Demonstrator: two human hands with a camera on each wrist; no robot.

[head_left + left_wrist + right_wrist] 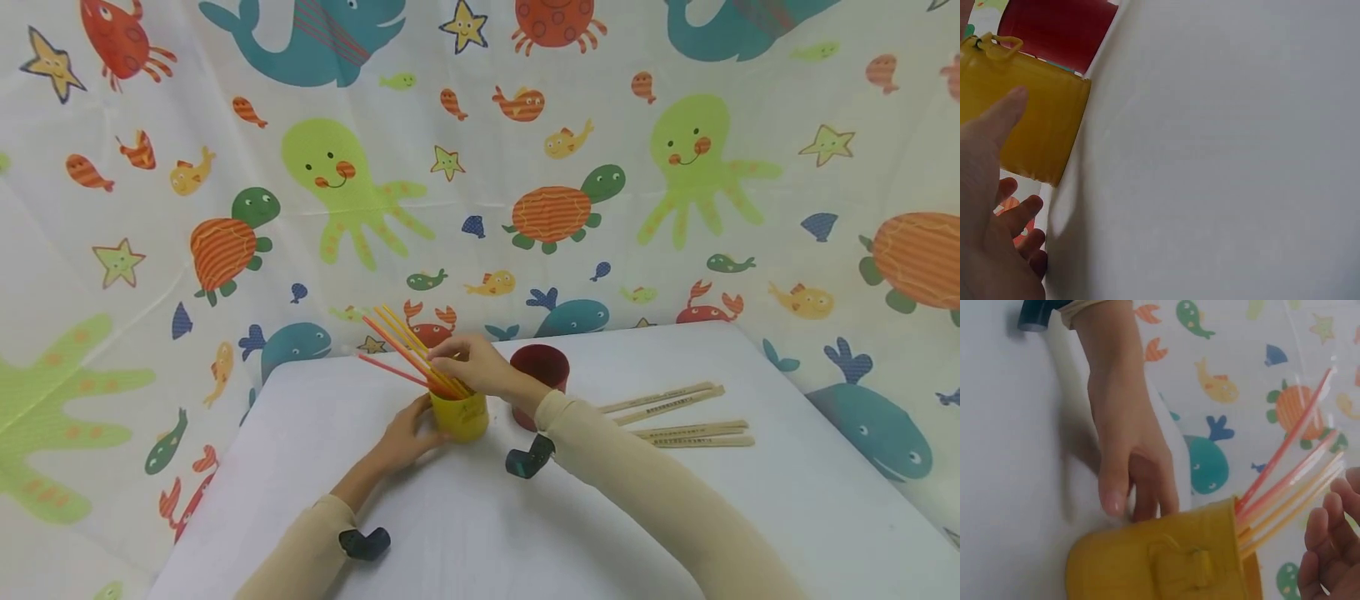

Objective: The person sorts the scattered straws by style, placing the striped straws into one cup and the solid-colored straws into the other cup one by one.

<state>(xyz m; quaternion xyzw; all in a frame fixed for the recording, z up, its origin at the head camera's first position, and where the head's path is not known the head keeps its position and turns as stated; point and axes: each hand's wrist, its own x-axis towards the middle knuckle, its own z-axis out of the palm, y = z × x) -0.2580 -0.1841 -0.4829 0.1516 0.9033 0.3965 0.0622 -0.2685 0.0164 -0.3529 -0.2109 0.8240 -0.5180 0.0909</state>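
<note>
The left hand (406, 435) was at the side of the yellow cup (459, 419), its fingers relaxed and parted from the thumb. In the right wrist view its thumb tip stood just beside the cup wall, while the ends of its fingers were partly hidden behind the cup, so contact there could not be told. The right hand (480, 367) was above the mouth of the cup, its fingers loosely bent and nothing plainly in their grip; whether a fingertip touched the straws could not be told.

The straws (397, 346), red and yellow, stood in the yellow cup beneath the right hand, leaning toward the left hand's side, with clear wrap showing round them. The cup stood upright on the white surface (465, 525), between the two hands, and its handle (1202, 565) faced away from the left hand.

Behind the right wrist stood the red cup (1060, 28), partly covered by the arm in the head view. Beyond the right forearm, to its right, lay thin paper packs (693, 431) with print along them. Beige sleeves (637, 475) covered both forearms, with a small dark device (528, 457) at each wrist. Past the hands hung a white cloth (465, 283) printed with sea animals.
</note>
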